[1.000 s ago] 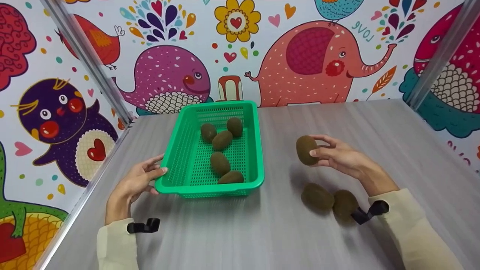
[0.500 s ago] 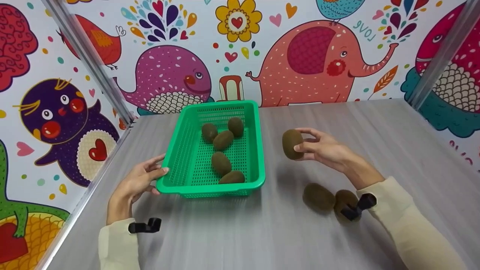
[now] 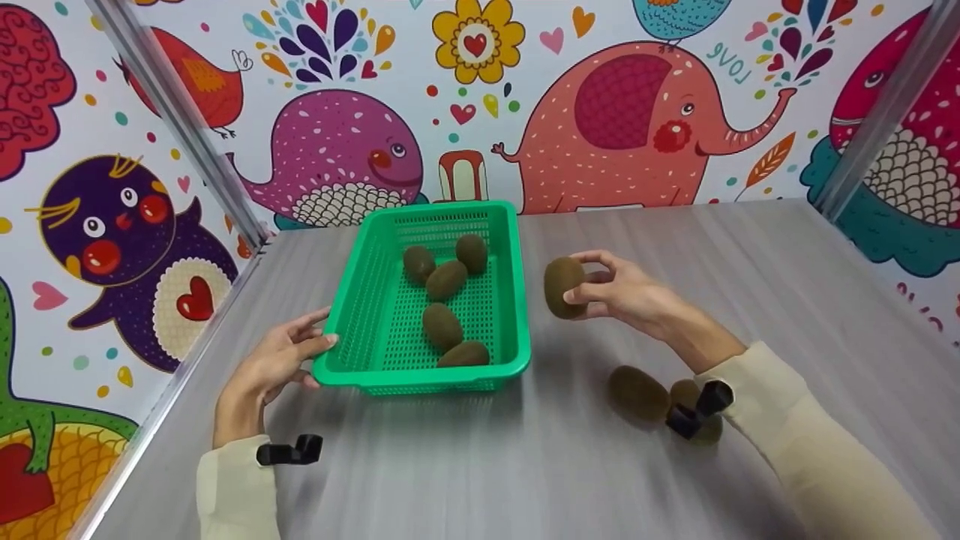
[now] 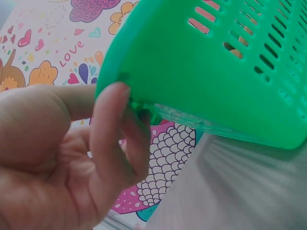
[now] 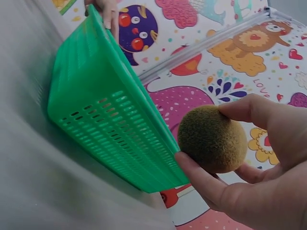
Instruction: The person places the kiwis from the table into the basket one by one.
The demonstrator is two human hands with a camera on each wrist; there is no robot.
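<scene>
A brown fuzzy kiwi (image 3: pixel 561 288) is pinched between the thumb and fingers of my right hand (image 3: pixel 626 296), held above the table just right of the green basket (image 3: pixel 523 322). In the right wrist view the same kiwi (image 5: pixel 211 139) appears in front of the basket's slotted side. My left hand (image 3: pixel 274 364) grips the basket's near left rim; the left wrist view has the thumb (image 4: pixel 110 108) against that rim. Inside the basket lie several kiwis (image 3: pixel 442 326). Two more rest on the table below my right forearm: one kiwi (image 3: pixel 637 394) in plain sight, another (image 3: pixel 705 431) partly hidden by the wrist camera.
The grey table (image 3: pixel 450 465) runs back to a wall (image 3: pixel 480 112) printed with cartoon animals. Metal posts (image 3: pixel 180 124) stand at the back corners. Black camera mounts (image 3: pixel 291 450) sit on both wrists.
My right hand has moved left with the kiwi, from above the loose kiwis to close by the basket's right side. My left hand and the basket have stayed in place.
</scene>
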